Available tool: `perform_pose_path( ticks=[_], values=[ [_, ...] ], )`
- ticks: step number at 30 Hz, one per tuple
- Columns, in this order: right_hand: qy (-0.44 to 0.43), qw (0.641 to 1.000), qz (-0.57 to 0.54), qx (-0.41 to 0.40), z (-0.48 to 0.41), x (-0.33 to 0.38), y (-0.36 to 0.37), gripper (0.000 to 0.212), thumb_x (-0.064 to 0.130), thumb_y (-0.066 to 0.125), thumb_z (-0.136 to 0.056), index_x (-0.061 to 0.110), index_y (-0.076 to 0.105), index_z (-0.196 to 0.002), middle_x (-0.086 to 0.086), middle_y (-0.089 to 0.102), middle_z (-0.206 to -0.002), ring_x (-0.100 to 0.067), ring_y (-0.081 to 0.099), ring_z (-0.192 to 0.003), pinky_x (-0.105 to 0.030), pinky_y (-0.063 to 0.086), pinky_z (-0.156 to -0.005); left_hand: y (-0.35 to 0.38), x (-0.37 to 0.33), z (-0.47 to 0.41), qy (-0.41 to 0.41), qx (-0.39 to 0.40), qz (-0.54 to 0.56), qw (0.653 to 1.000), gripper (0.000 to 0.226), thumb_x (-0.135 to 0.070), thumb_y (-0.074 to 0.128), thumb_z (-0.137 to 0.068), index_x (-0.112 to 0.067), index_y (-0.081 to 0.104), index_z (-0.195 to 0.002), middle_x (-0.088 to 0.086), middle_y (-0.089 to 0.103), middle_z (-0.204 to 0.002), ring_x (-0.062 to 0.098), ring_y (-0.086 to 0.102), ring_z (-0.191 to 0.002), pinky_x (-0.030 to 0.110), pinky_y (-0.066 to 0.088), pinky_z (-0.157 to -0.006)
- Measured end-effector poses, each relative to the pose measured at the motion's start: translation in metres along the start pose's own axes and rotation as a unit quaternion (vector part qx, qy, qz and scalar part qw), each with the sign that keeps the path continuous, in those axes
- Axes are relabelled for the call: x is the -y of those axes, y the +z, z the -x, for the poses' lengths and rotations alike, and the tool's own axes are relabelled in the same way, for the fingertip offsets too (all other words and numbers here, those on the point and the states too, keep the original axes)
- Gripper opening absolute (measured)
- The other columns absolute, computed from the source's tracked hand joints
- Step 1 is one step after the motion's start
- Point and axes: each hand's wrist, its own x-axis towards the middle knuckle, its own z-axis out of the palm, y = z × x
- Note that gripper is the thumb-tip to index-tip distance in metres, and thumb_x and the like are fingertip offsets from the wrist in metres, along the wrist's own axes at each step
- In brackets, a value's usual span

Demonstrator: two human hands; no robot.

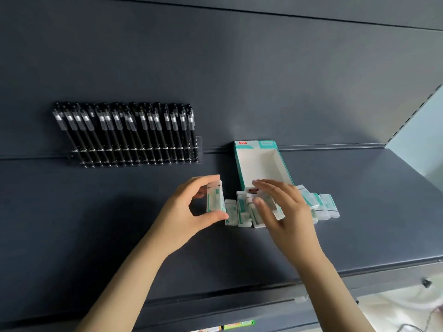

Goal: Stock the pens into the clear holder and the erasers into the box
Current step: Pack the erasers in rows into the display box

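Left hand (191, 207): thumb below and fingers above, clamped on 1 eraser (215, 200), a white block in a teal-printed wrapper, held on end and lifted clear of the shelf (359, 200). The palm faces right, toward the other hand.

Just right of the held eraser, and partly below it, loose erasers (236, 213) of the same kind lie side by side on the shelf, touching one another.

Right hand (282, 212): fingers spread and nearly straight over the right part of this row, thumb tip against a tilted eraser. Motion blur hides the contact, so whether the hand pinches that eraser or only rests on it cannot be told. More erasers fan out beyond its knuckles, on the side away from the left hand.

Behind the row, up and to the right of the grip, the box (239, 168) lies open, teal outside and white inside. Its near end touches the erasers and its far flap meets the back panel (215, 68). No eraser shows in its visible interior.

Up and to the left of the grip, well apart from it, black pens (124, 133) stand tilted in the clear holder (199, 149), filling it in a close rank against the panel.
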Motion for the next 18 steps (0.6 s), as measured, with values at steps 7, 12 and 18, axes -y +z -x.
perform_pose_path(
  ticks=[7,12,18],
  values=[
    [0.205,0.891,-0.378,0.144,-0.029,0.028,-0.021,0.029,0.030,0.066,-0.085,0.013,0.066,-0.109,-0.008,0.074,-0.100,-0.020,0.068,-0.087,-0.035,0.055,-0.080,0.013,-0.033,-0.021,0.048,0.041,0.079,0.995,0.066,-0.030,0.084,-0.069,-0.044,0.053,-0.125,-0.024,0.059,-0.126,0.003,0.053,-0.123,0.019,0.039,-0.105],
    [0.226,0.830,-0.494,0.130,-0.045,0.016,-0.033,0.025,0.013,0.069,-0.080,0.013,0.060,-0.103,-0.014,0.067,-0.093,-0.021,0.060,-0.078,-0.026,0.055,-0.074,0.025,-0.051,-0.037,0.059,0.066,0.091,0.992,0.068,-0.012,0.083,-0.074,-0.030,0.053,-0.132,-0.017,0.057,-0.134,0.005,0.050,-0.129,0.035,0.039,-0.111],
    [0.234,0.783,-0.568,0.101,-0.067,-0.024,-0.061,0.040,0.006,0.068,-0.076,0.015,0.062,-0.115,-0.012,0.063,-0.095,-0.018,0.066,-0.087,-0.022,0.055,-0.082,0.039,-0.057,-0.063,0.079,0.003,0.061,0.995,0.063,-0.023,0.077,-0.077,-0.034,0.050,-0.133,-0.023,0.054,-0.135,0.005,0.048,-0.129,0.037,0.039,-0.104]
  ],
)
